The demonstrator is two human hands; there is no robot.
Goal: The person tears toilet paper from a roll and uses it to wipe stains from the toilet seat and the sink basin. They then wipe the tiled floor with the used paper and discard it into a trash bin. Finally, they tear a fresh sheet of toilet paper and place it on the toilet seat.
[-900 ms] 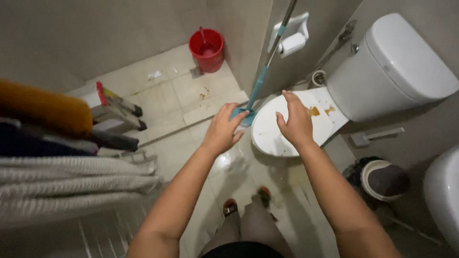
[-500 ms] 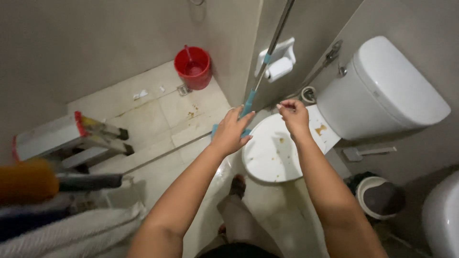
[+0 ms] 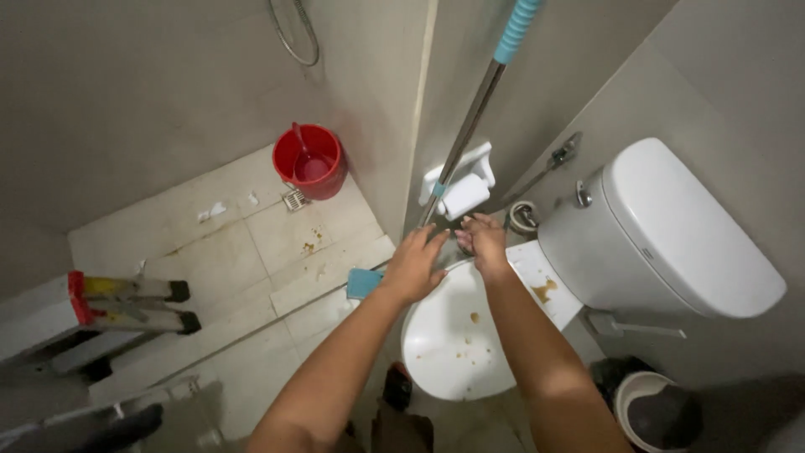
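The left hand (image 3: 415, 267) hovers over the rear edge of the closed white toilet lid (image 3: 457, 340), fingers loosely spread and pointing toward the wall, gripping nothing. Its fingertips come right up to the lower end of a long metal-handled mop pole (image 3: 470, 126) with a light blue grip at the top, which leans against the grey wall corner; whether skin meets the pole cannot be told. Just beside it, the right hand (image 3: 482, 239) is held with fingers curled inward, thumb side near the left hand's fingertips; whether anything small is pinched in it cannot be made out. The pole's lower end drops behind the left hand, and the blue rectangular mop head (image 3: 363, 283) lies on the floor just left of that wrist, beside the toilet.

Directly above the hands, a white toilet-paper holder (image 3: 461, 189) is fixed to the wall. The lid bears brown spots, and a larger brown stain sits by the white cistern (image 3: 671, 235). Farther off, a red plastic bucket (image 3: 309, 161) stands on the beige tiles, and a red-tipped stepladder (image 3: 101, 306) lies at the left.
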